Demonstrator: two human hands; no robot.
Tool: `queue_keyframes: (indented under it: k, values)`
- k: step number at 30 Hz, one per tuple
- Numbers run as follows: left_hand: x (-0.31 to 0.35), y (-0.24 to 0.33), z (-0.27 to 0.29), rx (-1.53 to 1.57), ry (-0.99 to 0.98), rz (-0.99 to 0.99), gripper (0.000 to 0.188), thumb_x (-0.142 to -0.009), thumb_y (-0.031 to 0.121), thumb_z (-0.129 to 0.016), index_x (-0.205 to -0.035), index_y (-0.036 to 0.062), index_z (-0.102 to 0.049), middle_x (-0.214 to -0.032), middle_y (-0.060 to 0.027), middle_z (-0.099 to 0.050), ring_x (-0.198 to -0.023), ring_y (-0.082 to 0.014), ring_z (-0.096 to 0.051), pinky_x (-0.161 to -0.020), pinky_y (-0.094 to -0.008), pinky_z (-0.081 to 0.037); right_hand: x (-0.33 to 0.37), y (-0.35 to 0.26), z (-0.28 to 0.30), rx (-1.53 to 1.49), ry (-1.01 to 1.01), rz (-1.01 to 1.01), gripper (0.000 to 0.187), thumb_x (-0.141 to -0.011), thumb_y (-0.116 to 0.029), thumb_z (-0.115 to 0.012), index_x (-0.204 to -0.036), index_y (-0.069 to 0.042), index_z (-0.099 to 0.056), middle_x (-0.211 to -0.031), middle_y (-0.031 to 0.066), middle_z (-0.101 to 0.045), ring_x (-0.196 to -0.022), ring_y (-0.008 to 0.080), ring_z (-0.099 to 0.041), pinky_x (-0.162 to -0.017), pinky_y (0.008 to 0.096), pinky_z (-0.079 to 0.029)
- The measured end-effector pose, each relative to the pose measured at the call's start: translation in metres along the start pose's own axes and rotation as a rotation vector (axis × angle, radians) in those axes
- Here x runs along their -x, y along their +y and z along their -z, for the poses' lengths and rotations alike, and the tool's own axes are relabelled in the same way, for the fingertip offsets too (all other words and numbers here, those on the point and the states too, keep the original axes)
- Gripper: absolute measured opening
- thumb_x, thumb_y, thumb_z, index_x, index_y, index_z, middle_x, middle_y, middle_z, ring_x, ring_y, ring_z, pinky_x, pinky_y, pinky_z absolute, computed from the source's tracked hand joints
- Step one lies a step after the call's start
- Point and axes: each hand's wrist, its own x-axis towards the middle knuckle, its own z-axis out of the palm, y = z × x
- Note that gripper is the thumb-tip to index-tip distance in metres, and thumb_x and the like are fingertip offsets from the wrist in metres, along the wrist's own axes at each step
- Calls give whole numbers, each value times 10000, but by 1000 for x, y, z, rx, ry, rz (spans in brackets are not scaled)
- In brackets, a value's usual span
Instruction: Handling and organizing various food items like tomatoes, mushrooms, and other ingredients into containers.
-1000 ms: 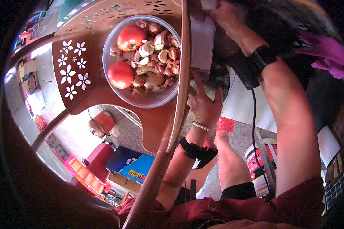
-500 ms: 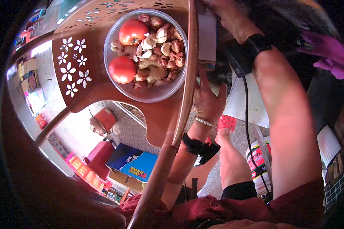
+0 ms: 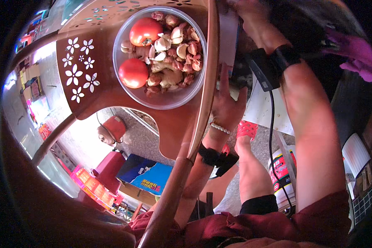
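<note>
My left hand (image 3: 228,105), with a pale bead bracelet at the wrist, reaches up beside the brown shelf edge. Its index finger is stretched out and the thumb stands apart. The fingertip lies at the lower end of a pale flat-sided thing (image 3: 228,39), whose kind I cannot make out; whether they touch is unclear. Higher up and to the right, my right hand (image 3: 254,20) reaches into the dim area at the top, near the upper end of that pale thing. Its fingers are dark and blurred, so any hold is hidden. Each forearm wears a black strap with a device.
A clear round tub (image 3: 116,78) with tomatoes, garlic, ginger and shallots stands on a brown perforated plastic shelf (image 3: 124,103). A black cable (image 3: 272,136) hangs from the right wrist device. Below are a blue box (image 3: 144,173), a white bucket (image 3: 282,169) and a red kettle-like thing (image 3: 112,129).
The view has shifted slightly. My right hand and forearm appear a little lower and farther right; my left hand keeps nearly the same place and pose.
</note>
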Motion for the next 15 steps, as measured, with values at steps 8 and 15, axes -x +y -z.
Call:
queue_keyframes:
  k: [8, 15]
  values:
    - [3, 4, -3, 24, 8, 52, 774, -635, 228, -726, -1300, 147, -339, -1291, -311, -222, -1180, -488, -234, -979, -553, -216, 5, -29, 13, -87, -73, -161, 797, -684, 53, -624, -1353, -55, -205, -1029, 175, -511, -842, 246, -532, -666, 343, -445]
    - [4, -1, 1, 32, -22, 25, 783, -629, 273, -731, -1300, 136, -351, -1282, -323, -238, -1174, -488, -244, -975, -552, -218, 24, -53, 15, -128, -134, -231, 997, -665, 68, -635, -1396, -102, 21, -1063, 171, -499, -854, 250, -537, -693, 325, -440]
